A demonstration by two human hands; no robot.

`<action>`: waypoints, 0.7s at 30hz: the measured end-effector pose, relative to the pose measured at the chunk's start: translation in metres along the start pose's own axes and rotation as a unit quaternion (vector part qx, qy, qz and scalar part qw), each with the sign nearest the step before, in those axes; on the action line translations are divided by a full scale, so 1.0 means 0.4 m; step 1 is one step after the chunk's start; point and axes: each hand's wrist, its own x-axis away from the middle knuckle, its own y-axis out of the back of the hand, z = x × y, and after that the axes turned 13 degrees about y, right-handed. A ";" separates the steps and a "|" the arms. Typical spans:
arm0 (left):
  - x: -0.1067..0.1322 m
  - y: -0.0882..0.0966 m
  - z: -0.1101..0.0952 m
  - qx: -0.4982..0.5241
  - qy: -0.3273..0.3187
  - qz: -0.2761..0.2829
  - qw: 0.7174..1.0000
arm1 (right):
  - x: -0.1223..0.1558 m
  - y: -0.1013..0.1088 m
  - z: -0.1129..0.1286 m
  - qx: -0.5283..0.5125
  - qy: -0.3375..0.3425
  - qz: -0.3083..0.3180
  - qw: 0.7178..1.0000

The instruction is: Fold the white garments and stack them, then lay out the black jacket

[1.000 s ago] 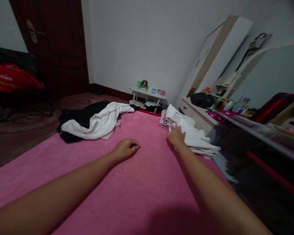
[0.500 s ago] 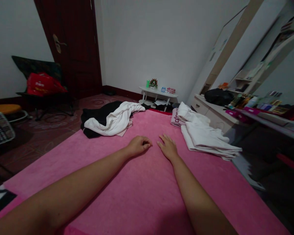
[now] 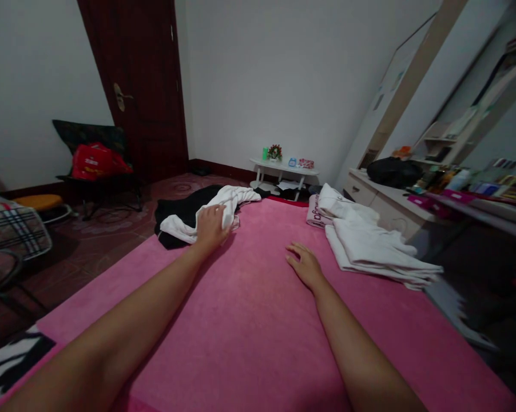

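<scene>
My left hand reaches over a rumpled white garment, fingers spread across the cloth; whether it presses on the fabric is hard to tell. Beneath that garment lies a black piece of clothing, partly covered. My right hand rests low over the pink bedspread, its fingers apart and nothing in them. To the right of that hand sits a stack of folded white clothes, and beside it a rolled light cloth with dark lettering.
A small white table with a plant stands by the far wall. At right is a dresser crowded with bottles and a black bag. A chair bearing a red bag and an orange stool stand at left.
My left hand has moved left and forward from the middle of the bedspread onto the white garment, its fingers opening out. My right hand stays over the bedspread. The view has shifted slightly left.
</scene>
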 end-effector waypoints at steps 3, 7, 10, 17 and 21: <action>-0.021 0.002 0.059 -0.049 0.077 -0.012 0.996 | 0.000 0.001 0.003 -0.005 -0.004 -0.003 1.000; -0.018 -0.008 0.069 -0.065 0.123 -0.030 0.990 | -0.001 -0.001 0.006 -0.006 -0.001 -0.009 1.000; -0.019 -0.007 0.061 -0.076 0.145 -0.005 0.986 | -0.001 0.000 0.008 -0.007 -0.003 -0.009 1.000; -0.034 0.022 0.047 -0.087 0.179 0.136 0.970 | 0.001 -0.004 0.002 -0.032 -0.002 -0.031 0.999; 0.028 0.045 -0.067 -0.023 0.024 0.155 0.987 | -0.005 -0.003 0.009 -0.143 -0.003 -0.093 0.985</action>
